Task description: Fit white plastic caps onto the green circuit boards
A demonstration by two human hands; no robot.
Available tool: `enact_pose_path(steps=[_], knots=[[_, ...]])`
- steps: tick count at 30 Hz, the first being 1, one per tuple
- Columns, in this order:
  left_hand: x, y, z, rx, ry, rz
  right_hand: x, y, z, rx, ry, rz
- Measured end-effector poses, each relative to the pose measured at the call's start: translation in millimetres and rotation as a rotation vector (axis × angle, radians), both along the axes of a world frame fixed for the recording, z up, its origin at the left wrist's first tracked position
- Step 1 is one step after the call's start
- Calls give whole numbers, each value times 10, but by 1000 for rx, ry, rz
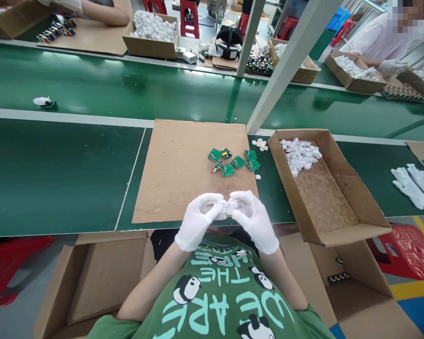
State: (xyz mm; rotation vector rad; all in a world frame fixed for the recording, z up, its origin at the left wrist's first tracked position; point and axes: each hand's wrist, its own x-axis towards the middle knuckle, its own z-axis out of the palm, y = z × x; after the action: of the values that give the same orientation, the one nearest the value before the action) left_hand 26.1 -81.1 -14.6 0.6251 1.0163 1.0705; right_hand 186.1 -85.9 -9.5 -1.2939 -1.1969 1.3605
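Note:
My left hand and my right hand, both in white gloves, meet at the near edge of a flat cardboard sheet. Their fingertips pinch a small white plastic part between them. The gloves cover much of it, and its exact kind is unclear. Just beyond the hands, several small green circuit boards lie loose on the sheet. To the right, an open cardboard box holds a heap of small white plastic pieces at its far end.
Small whitish pieces lie beside the box. A pair of white gloves rests on the far right. A slanted metal post rises behind the sheet. Across the green belt, which carries a white part, people sit among boxes.

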Motion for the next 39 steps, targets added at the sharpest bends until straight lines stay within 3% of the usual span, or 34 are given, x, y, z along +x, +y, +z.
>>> enact_pose_path(steps=[3, 6, 9, 12, 20, 25, 28, 34, 39], knots=[[24, -14, 27, 19, 77, 21, -53, -14, 12, -15, -59, -14], [5, 2, 17, 12, 18, 46, -56, -2, -9, 2, -2, -79], [-85, 64, 2, 35, 10, 187, 7, 23, -50, 40, 52, -216], [-177, 123, 3, 30, 30, 285, 64, 33, -87, 32, 88, -218], [-165, 89, -57, -39, -22, 218, 125, 21, -107, 133, 12, -147], [-171, 100, -101, -58, -46, 221, 280, 24, -112, 142, -71, -250], [-159, 96, -105, -68, -53, 198, 343, 20, -130, 206, -203, -241], [-117, 72, -109, -80, -58, 43, 275, 94, -276, 491, -636, -151], [-119, 80, -96, -93, -109, 10, 88, 219, -480, 495, -829, -43]])
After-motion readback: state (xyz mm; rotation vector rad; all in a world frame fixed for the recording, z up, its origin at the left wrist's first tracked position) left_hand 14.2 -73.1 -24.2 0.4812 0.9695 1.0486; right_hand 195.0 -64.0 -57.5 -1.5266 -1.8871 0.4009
